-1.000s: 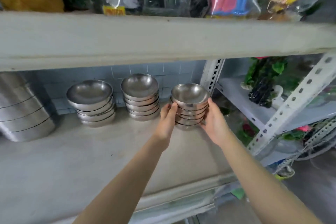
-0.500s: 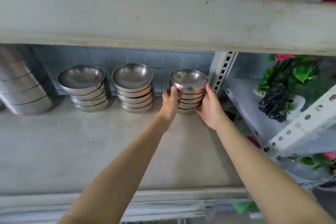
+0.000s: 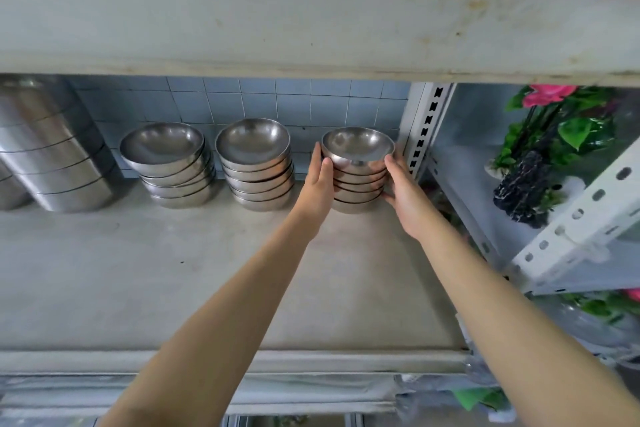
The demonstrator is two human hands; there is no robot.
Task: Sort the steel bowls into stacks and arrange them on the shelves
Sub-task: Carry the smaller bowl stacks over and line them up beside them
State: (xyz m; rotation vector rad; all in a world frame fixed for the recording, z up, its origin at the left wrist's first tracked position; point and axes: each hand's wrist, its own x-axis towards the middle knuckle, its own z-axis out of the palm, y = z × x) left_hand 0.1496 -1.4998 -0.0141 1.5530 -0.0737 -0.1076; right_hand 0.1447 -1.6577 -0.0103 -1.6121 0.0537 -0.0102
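Note:
A stack of several small steel bowls (image 3: 358, 163) stands at the back right of the grey shelf (image 3: 173, 274). My left hand (image 3: 317, 189) presses its left side and my right hand (image 3: 403, 192) cups its right side, so both hands grip it. Two more stacks of steel bowls stand along the tiled back wall: a middle stack (image 3: 256, 163) just left of my left hand, and a left stack (image 3: 169, 163) beyond it.
A leaning pile of large steel pans (image 3: 52, 159) fills the far left. A perforated white upright (image 3: 427, 128) stands right behind the held stack. The upper shelf beam (image 3: 311, 21) hangs overhead. Artificial flowers (image 3: 554, 149) sit on the neighbouring rack at right.
Both hands have carried the small stack deeper into the shelf, toward the back wall beside the middle stack. The camera has dipped lower under the upper shelf.

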